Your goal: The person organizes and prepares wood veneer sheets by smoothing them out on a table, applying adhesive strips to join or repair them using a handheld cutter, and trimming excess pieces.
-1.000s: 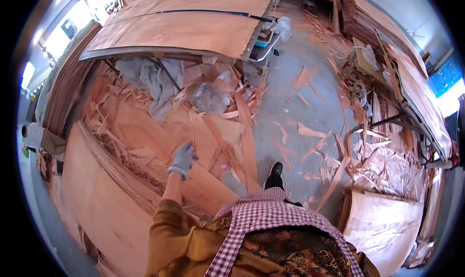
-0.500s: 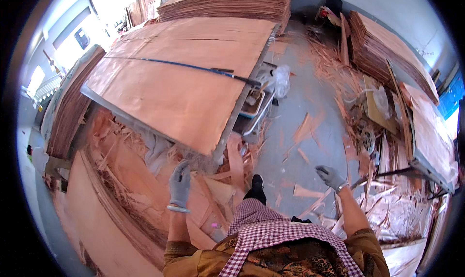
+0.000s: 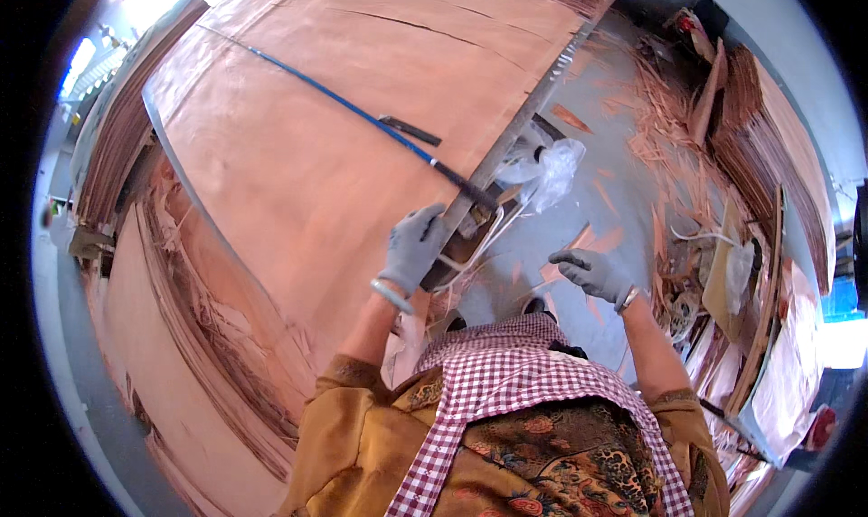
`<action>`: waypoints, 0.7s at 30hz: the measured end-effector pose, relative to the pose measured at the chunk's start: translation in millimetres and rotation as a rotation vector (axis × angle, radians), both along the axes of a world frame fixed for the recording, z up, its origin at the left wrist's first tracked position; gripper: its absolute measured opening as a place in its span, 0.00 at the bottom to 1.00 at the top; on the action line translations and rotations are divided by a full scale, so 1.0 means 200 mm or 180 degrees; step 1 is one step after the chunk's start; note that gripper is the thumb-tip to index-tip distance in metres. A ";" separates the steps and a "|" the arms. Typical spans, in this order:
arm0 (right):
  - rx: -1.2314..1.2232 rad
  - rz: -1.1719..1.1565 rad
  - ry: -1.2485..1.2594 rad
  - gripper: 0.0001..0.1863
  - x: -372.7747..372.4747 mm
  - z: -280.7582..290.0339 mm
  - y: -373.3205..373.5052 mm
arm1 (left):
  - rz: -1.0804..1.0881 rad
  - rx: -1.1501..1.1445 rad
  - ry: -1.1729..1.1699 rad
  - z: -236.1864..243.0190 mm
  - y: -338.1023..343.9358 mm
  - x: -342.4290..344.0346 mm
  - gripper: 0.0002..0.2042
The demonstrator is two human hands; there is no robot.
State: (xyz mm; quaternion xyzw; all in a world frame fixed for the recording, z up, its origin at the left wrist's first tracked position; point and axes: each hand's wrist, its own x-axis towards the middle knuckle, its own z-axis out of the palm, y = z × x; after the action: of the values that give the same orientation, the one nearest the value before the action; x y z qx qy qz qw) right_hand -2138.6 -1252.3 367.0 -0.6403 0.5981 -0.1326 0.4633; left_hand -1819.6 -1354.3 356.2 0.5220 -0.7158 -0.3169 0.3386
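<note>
L hand (image 3: 414, 248), grey glove, is just in from the tabletop (image 3: 553, 78) R edge, toward its near corner; the corner itself is hidden abt the forearm. Fingers bent a bit & close together, pointing at the far end of that edge. Underside's out of sight, so can't tell if it grips or touches anything. R hand (image 3: 595, 276), same glove, hangs off past the R edge, over the floor (image 3: 515, 246) — half open, fingers reaching L, nothing seen in it. Blue rod (image 3: 366, 115) lies slantwise on the wood-coloured sheet (image 3: 271, 173) covering the tabletop: thin tip nr the far L corner, black handle (image 3: 463, 184) running out over the R edge. Handle is just beyond L hand's fingertips, apart from them, & farther from R hand. Short dark bar (image 3: 411, 131) sits beside the rod, on its far side. Along the R edge, btwn the two hands, a tray (image 3: 466, 246) w/ a white rail (image 3: 493, 232), contents too small to make out; clear plastic bag (image 3: 553, 178) hangs nr its far end — well beyond R hand.
</note>
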 end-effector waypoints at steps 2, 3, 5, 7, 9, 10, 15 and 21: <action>-0.0789 0.0812 0.0067 0.18 -0.17 -0.16 -0.23 | 0.0055 -0.0203 -0.0282 0.01 -0.17 -0.24 0.11; -0.1172 0.1223 0.0100 0.18 -0.27 -0.21 -0.32 | 0.0238 -0.0373 -0.0522 -0.01 -0.25 -0.32 0.11; -0.0232 0.0860 -0.0355 0.18 -0.31 -0.20 -0.53 | 0.0634 -0.0704 -0.1065 -0.05 -0.42 -0.43 0.10; 0.0349 0.0696 -0.0604 0.18 -0.41 -0.14 -0.74 | 0.0932 -0.0674 -0.1023 -0.16 -0.62 -0.45 0.10; -0.0033 0.0480 -0.1231 0.16 -0.67 -0.24 -0.96 | 0.1326 -0.0513 -0.1123 -0.25 -0.81 -0.46 0.12; 0.0059 0.0236 -0.1557 0.15 -0.76 -0.25 -1.07 | 0.1595 -0.0411 -0.1394 -0.26 -0.87 -0.45 0.14; -0.0794 0.0029 -0.0610 0.15 -1.34 -0.41 -1.69 | 0.2468 0.0810 -0.1781 -0.18 -1.07 -0.69 0.25; 0.0230 0.0512 -0.1409 0.16 -1.05 -0.22 -1.90 | 0.3303 0.1387 -0.1938 -0.28 -1.07 -0.47 0.23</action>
State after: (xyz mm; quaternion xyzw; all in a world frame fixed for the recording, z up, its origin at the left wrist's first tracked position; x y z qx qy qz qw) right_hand -2349.0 -1632.9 323.7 -0.6242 0.4334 -0.2109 0.6149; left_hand -1914.4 -1568.5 300.2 0.9242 -0.3532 -0.0875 0.1156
